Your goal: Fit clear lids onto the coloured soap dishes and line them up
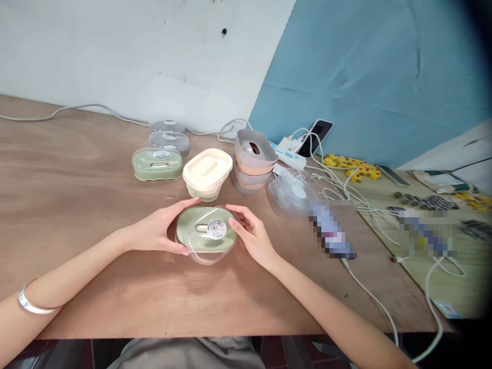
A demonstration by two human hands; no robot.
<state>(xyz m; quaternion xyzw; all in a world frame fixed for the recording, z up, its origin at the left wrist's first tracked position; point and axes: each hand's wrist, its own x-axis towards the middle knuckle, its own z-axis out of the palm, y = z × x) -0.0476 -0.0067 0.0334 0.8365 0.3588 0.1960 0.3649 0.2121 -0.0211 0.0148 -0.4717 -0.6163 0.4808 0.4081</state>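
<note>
In front of me on the table is an oval green box (186,230) with a slot in its top. My left hand (169,228) grips its left end, thumb at the near side and fingers at the far side. A clear plastic cover (207,258) with a round white sticker (216,229) lies over the box, slightly askew, its edge jutting out towards me. My right hand (251,233) pinches the right side of this cover between thumb and fingers. Just beyond the box stands a stack of cream trays (207,169).
Covered boxes, one green (157,169) and two grey (169,142), stand back left. Stacked grey and peach shells (253,161) and clear covers (290,192) are right of centre. A power strip (290,154), cables, a leaning phone (315,137) and a blurred device (330,230) lie further right.
</note>
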